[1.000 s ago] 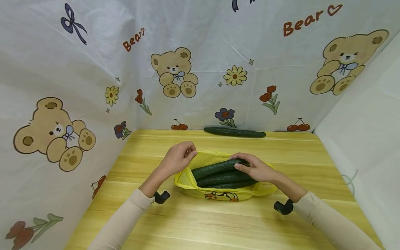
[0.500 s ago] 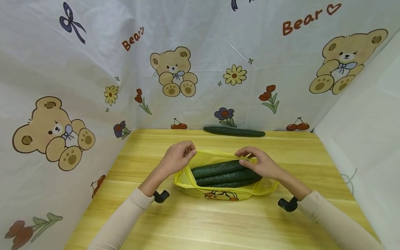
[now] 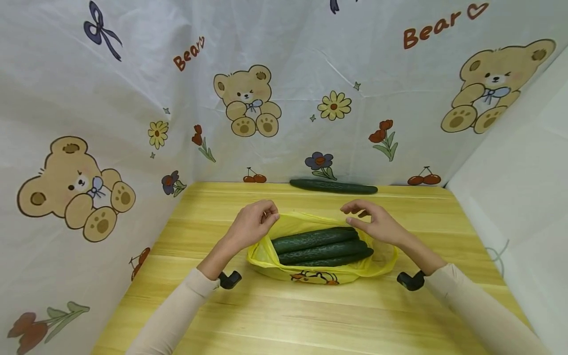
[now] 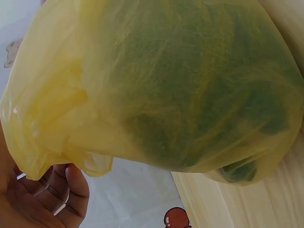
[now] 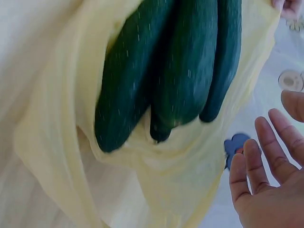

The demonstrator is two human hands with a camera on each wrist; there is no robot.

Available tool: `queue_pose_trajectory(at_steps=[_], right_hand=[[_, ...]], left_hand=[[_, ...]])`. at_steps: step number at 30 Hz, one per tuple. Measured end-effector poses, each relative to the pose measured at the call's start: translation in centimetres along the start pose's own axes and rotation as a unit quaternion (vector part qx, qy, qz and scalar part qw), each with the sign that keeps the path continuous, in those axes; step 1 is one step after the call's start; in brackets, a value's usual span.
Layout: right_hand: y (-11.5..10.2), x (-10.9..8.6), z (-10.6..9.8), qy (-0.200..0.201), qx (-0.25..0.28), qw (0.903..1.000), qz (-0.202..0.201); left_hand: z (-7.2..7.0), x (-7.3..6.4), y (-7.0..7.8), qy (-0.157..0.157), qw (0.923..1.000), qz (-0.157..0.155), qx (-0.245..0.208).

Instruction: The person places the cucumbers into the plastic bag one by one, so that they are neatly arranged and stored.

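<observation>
A yellow plastic bag [image 3: 270, 272] with a printed front lies on the table with its mouth spread. Several dark green cucumbers [image 3: 312, 239] lie side by side in it, and their ends show at the bag's opening in the right wrist view. My left hand [image 3: 254, 224] pinches the bag's rim at the far left corner. In the left wrist view the bag [image 4: 185, 85] hides part of the fingers, and the cucumbers show through its film. My right hand [image 3: 377, 224] hovers over the bag's far right side, fingers spread apart and holding nothing.
One more cucumber [image 3: 334, 186] lies at the back of the wooden table [image 3: 301, 320], against the bear-print sheet [image 3: 293, 64]. A plain white wall [image 3: 514, 197] stands at the right, with a thin pale cord [image 3: 499, 256] near its foot.
My right hand has let go of the cucumbers and moved up and to the right, uncovering their right ends. The left hand has kept its pinch on the bag's rim.
</observation>
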State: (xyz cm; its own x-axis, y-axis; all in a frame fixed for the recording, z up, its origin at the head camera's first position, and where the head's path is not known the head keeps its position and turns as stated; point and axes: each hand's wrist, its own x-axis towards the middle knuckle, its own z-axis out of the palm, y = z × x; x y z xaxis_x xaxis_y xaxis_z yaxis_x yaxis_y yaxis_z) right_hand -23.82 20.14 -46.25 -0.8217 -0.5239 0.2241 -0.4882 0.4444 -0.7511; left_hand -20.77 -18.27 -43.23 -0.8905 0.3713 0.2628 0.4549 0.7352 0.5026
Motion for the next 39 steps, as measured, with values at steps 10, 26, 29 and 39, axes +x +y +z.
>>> queue_pose_trajectory(at_steps=[10, 26, 29, 39], right_hand=[[3.1, 3.0, -2.8, 0.015, 0.009, 0.9979, 0.063], [8.3, 6.9, -5.9, -0.008, -0.06, 0.986, 0.155], [9.3, 7.0, -5.9, -0.009, -0.048, 0.9809, 0.188], [14.4, 7.7, -5.3, -0.015, -0.042, 0.9831, 0.177]], left_hand=[[0.2, -0.1, -0.5, 0.004, 1.0, 0.0, -0.002], [0.6, -0.2, -0.6, 0.004, 1.0, -0.005, -0.004], [0.7, -0.1, -0.7, 0.005, 1.0, -0.002, -0.001], [0.8, -0.2, -1.1, 0.003, 1.0, -0.006, -0.002]])
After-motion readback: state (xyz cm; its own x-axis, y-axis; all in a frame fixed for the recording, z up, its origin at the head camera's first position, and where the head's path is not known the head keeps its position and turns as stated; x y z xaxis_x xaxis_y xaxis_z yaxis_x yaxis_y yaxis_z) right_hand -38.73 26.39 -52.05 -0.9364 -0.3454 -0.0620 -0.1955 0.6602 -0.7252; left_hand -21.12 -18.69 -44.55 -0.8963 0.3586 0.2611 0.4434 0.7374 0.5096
